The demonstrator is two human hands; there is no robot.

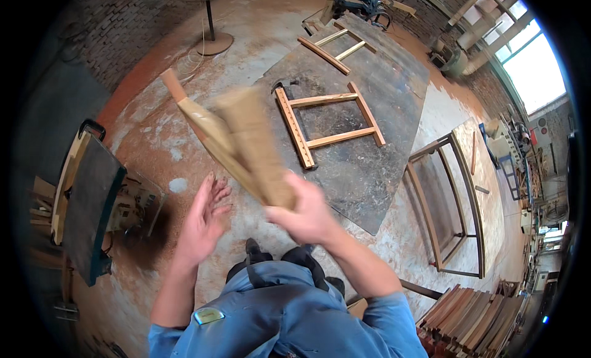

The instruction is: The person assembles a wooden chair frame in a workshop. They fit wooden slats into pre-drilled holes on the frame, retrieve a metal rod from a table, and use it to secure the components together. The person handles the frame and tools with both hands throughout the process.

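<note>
My right hand (305, 210) is closed around the lower end of some blurred wooden pieces (255, 142), raised in front of me. One is a broad tan board; beside it runs a narrower strip with a reddish end (173, 85). Whether they are joined I cannot tell. My left hand (206, 219) is open, its fingers apart, just below the strip and holding nothing. Beyond the held wood, a wooden frame (332, 100) with two crosspieces lies on a dark work board (345, 189). A black clamp (285, 85) shows at the frame's left rail.
Farther back on the board lies another wooden frame (320, 55). A dark-topped machine (92, 201) stands at left. At right is a table-like frame (455, 235), with stacked wood strips (474, 318) nearer me. A pole's round base (215, 44) stands at the far left.
</note>
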